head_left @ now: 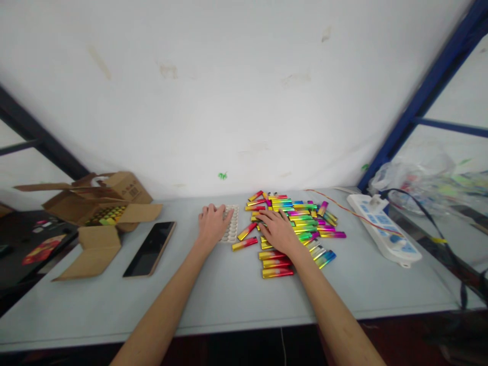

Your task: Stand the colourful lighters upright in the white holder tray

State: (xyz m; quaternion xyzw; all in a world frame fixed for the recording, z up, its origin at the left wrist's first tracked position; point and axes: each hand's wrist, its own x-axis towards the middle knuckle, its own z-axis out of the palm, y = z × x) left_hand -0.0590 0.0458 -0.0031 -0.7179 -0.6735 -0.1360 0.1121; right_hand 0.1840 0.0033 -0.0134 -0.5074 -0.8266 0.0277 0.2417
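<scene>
Left hand (212,222), head view, lies over the pitted tray (231,231), apparently steadying it, grip unclear | right hand (277,231) spreads loosely on shiny coloured sticks (305,222), heaped beside the tray, presumably for easy reach | open carton (142,213) stands left, perhaps out of the way

Your left hand (213,223) is bare, with slim fingers (229,215) and a narrow wrist (201,246). Your left forearm (168,300) is slender and smooth in outline, widening gradually toward the elbow, bare along its whole visible length. Your right hand (280,233) matches it: ungloved, long-fingered, tapering into a slim wrist. Your right forearm (331,310) is bare too, and broadens in the same way. Your fingernails are too small to make out.
</scene>
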